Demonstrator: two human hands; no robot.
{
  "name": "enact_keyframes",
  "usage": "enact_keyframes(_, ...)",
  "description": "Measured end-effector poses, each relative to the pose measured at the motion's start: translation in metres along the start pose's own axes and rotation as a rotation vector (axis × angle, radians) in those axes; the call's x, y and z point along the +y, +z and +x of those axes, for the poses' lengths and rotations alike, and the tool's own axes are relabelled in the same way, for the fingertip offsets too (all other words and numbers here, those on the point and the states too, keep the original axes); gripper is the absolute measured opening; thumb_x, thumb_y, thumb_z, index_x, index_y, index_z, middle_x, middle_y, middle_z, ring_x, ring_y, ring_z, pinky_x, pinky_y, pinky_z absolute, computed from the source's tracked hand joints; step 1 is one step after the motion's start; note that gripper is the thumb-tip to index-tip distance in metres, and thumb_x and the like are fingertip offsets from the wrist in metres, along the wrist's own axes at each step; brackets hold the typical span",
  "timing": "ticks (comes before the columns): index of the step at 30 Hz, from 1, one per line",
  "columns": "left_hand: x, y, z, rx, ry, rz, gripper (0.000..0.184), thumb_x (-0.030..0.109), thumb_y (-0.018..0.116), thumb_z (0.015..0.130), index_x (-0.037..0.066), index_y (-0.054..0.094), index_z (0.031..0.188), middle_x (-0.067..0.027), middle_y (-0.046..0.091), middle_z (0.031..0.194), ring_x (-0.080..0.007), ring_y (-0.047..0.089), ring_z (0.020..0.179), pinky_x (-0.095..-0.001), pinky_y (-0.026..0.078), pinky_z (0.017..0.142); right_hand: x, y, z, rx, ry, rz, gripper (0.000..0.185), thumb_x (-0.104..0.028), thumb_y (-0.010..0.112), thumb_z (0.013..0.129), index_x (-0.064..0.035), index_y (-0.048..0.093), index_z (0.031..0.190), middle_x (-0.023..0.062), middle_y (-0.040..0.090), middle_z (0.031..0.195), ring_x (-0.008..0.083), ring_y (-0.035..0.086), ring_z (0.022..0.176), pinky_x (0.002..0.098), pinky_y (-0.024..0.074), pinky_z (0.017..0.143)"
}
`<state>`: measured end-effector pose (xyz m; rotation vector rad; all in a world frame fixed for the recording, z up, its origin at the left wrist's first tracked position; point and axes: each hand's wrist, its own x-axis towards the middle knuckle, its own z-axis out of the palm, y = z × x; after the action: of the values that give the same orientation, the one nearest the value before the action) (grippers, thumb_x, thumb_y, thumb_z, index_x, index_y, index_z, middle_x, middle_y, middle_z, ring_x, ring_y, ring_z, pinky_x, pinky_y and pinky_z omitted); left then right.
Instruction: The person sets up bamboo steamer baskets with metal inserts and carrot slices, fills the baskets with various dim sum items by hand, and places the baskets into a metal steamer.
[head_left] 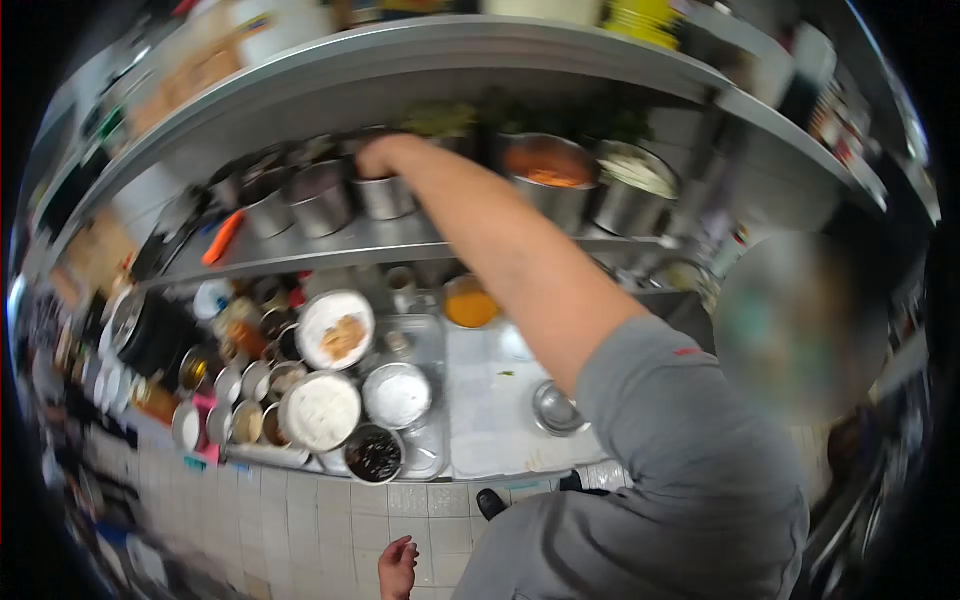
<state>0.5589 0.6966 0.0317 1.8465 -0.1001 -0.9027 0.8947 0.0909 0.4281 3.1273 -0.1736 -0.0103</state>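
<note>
While the bare right hand was lowered into a round, open steel container on the grey metal shelf, at 11 o'clock in the view, its fingers were hidden; whether anything was grasped could not be told. The bare left hand was held low between 6 and 7 o'clock, loosely curled, nothing seen in it. Risks judged: container tipped, if its rim were caught by the wrist; elongated bright-orange object, 8 o'clock from the right hand, knocked down by a sideways sweep; round metal bowl of glossy dark food, at 6 o'clock, spilled if nudged.
</note>
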Motion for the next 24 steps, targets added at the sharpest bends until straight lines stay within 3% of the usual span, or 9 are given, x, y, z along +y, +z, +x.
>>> enact_keyframes(2, 0.021, 0.005, -0.004, -0.061, 0.047, 0.029, 0.037, 0.023, 0.063, 0.103, 0.005, 0.066, 0.135, -0.0086, 0.072, 0.111, -0.0167, 0.066, 0.095, -0.0314, 0.055, 0.081, 0.000, -0.020, 0.008, -0.033, 0.095, 0.119, 0.040, -0.016, 0.064, 0.086, -0.0087, 0.074, 0.124, 0.0185, 0.069, 0.131, 0.0337, 0.068, 0.116, 0.0494, 0.0514, 0.097)
enact_keyframes(6, 0.059, 0.030, 0.008, -0.213, 0.060, 0.127, 0.037, 0.022, 0.062, 0.103, 0.003, 0.066, 0.134, -0.0108, 0.072, 0.112, -0.0181, 0.067, 0.098, -0.0325, 0.056, 0.084, -0.025, -0.061, -0.125, 0.361, -0.171, -0.017, 0.027, -0.019, 0.070, 0.074, -0.0064, 0.081, 0.094, 0.0150, 0.078, 0.095, 0.0257, 0.075, 0.085, 0.0445, 0.0584, 0.074)
enact_keyframes(8, 0.082, 0.051, 0.015, -0.327, 0.086, 0.108, 0.037, 0.022, 0.063, 0.103, 0.001, 0.066, 0.133, -0.0126, 0.073, 0.113, -0.0195, 0.068, 0.100, -0.0333, 0.056, 0.087, -0.025, -0.040, -0.216, 0.427, -0.262, 0.848, 0.018, -0.013, 0.077, 0.075, -0.0063, 0.081, 0.091, 0.0093, 0.079, 0.081, 0.0144, 0.075, 0.069, 0.0316, 0.0594, 0.066)
enact_keyframes(13, 0.163, 0.142, 0.022, -0.623, 0.183, 0.366, 0.036, 0.023, 0.063, 0.104, 0.000, 0.065, 0.132, -0.0141, 0.073, 0.112, -0.0215, 0.069, 0.101, -0.0348, 0.056, 0.089, 0.005, 0.076, -0.462, 0.298, -0.377, 1.314, 0.009, 0.001, 0.072, 0.077, -0.0006, 0.075, 0.085, 0.0076, 0.075, 0.078, 0.0135, 0.072, 0.069, 0.0298, 0.0565, 0.062)
enact_keyframes(17, 0.200, 0.251, 0.019, -0.801, 0.140, 0.502, 0.037, 0.025, 0.061, 0.105, 0.000, 0.064, 0.131, -0.0155, 0.073, 0.107, -0.0236, 0.069, 0.099, -0.0381, 0.056, 0.091, 0.043, 0.195, -0.691, 0.194, 0.145, 1.658, 0.008, -0.003, 0.072, 0.082, -0.0021, 0.068, 0.075, 0.0047, 0.069, 0.071, 0.0117, 0.066, 0.068, 0.0295, 0.0509, 0.061)
enact_keyframes(20, 0.208, 0.349, 0.015, -0.989, 0.294, 0.505, 0.043, 0.027, 0.061, 0.105, 0.003, 0.059, 0.140, -0.0149, 0.073, 0.107, -0.0209, 0.069, 0.095, -0.0335, 0.056, 0.091, 0.054, 0.283, -0.876, 0.451, 0.292, 1.968, 0.005, -0.004, 0.069, 0.090, -0.0005, 0.066, 0.088, 0.0068, 0.067, 0.079, 0.0140, 0.063, 0.072, 0.0295, 0.0515, 0.065)
enact_keyframes(21, 0.205, 0.384, 0.011, -1.027, 0.294, 0.561, 0.045, 0.028, 0.061, 0.105, 0.006, 0.057, 0.144, -0.0143, 0.073, 0.108, -0.0184, 0.068, 0.095, -0.0288, 0.056, 0.090, 0.052, 0.307, -0.934, 0.499, 0.518, 1.888, 0.004, -0.003, 0.069, 0.091, -0.0003, 0.067, 0.089, 0.0056, 0.064, 0.078, 0.0145, 0.060, 0.072, 0.0294, 0.0484, 0.065)
enact_keyframes(22, 0.188, 0.431, 0.010, -0.957, 0.288, 0.417, 0.028, 0.013, 0.065, 0.101, 0.000, 0.068, 0.126, -0.0081, 0.072, 0.094, -0.0121, 0.066, 0.082, -0.0283, 0.054, 0.073, 0.045, 0.318, -0.993, 0.584, 0.619, 1.926, 0.003, -0.003, 0.069, 0.091, -0.0003, 0.067, 0.090, 0.0058, 0.064, 0.079, 0.0144, 0.061, 0.073, 0.0293, 0.0497, 0.067)
enact_keyframes(24, 0.184, 0.505, -0.002, -1.014, 0.326, 0.488, 0.030, 0.014, 0.065, 0.101, -0.001, 0.067, 0.127, -0.0083, 0.073, 0.097, -0.0125, 0.067, 0.084, -0.0282, 0.054, 0.075, 0.024, 0.334, -1.091, 0.789, 0.896, 1.981, 0.003, -0.002, 0.070, 0.092, -0.0001, 0.068, 0.092, 0.0066, 0.066, 0.083, 0.0143, 0.063, 0.075, 0.0290, 0.0524, 0.069)
